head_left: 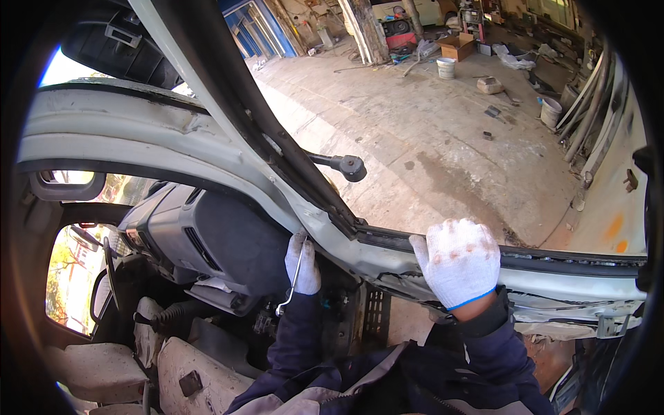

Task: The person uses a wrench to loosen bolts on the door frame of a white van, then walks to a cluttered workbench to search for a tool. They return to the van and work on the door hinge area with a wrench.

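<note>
Wrench, head view: silver wrench (295,282) is held at a slant below the pale body pillar (242,183); its bent end points down toward the cab interior, its upper end lies close by the metal. Actual contact can't be told.
Left hand: gloved left hand (304,264) is closed around the wrench shank, beside the grey dashboard (252,238); no wide gap is seen between fingers.
Right hand: gloved right hand (460,259) is laid over the door sill (553,261), knuckles up, thumb apart; fingertips are hidden, so how far it is closed can't be told. No tool is seen in it.
Door: black window frame (256,114) is joined to the sill; bare concrete floor (387,124) is seen through the opening, and no glass is made out there. Pale metal is exposed below the sill.
Wrench work, progress: judged under way, since the wrench is in hand near the pillar. No fastener is seen loosened or taken out; what is left can't be counted. The door is judged not removed.
Cab: worn seat (190,370) is seen lower left.
Workshop floor: white bucket (446,68) and cardboard box (457,46) are seen well apart from the hands.
</note>
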{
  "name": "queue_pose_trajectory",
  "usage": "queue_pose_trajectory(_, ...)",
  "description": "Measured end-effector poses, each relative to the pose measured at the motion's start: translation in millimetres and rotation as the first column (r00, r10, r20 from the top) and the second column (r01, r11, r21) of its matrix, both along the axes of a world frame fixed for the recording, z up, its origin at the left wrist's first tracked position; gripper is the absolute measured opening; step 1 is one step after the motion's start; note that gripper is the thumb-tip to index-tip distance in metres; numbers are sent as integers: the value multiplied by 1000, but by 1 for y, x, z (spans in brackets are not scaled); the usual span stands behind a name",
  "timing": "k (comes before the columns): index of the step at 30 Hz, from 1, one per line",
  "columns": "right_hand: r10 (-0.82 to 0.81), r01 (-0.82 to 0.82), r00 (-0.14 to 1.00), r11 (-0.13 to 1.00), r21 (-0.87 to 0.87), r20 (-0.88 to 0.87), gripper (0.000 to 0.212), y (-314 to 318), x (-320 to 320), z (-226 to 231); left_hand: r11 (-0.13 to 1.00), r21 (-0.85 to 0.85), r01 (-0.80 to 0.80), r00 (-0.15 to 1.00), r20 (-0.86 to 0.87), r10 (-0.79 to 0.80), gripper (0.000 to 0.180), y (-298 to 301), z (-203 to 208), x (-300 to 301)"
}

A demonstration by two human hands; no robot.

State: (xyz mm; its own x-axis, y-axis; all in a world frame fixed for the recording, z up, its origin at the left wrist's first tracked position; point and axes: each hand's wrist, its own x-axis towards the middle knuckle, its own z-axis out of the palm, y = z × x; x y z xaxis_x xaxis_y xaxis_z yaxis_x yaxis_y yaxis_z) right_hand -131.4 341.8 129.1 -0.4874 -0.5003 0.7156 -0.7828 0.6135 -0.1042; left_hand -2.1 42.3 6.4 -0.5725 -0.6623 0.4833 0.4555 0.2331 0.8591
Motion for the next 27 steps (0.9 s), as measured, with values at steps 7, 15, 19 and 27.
queue_pose_trajectory(7, -5, 5, 1000, 1000, 13, -15, 31, 0, 0, 4, 991, 129, 19, 991, -133, -2, 73, -1, -32, -11)
queue_pose_trajectory(15, -30, 30, 1000, 999, 33, 6, 30, -1, 2, 7, 974, 224, 18, 981, -193, 26, 82, -1, -49, -19)
queue_pose_trajectory(19, -50, 49, 999, 998, 43, 6, 30, -2, 2, 7, 976, 216, 23, 981, -193, 20, 77, -6, -54, -21)
queue_pose_trajectory(27, -59, 58, 998, 997, 48, 33, 30, -4, 3, 6, 978, 210, -2, 984, -173, 40, 67, -14, -50, -20)
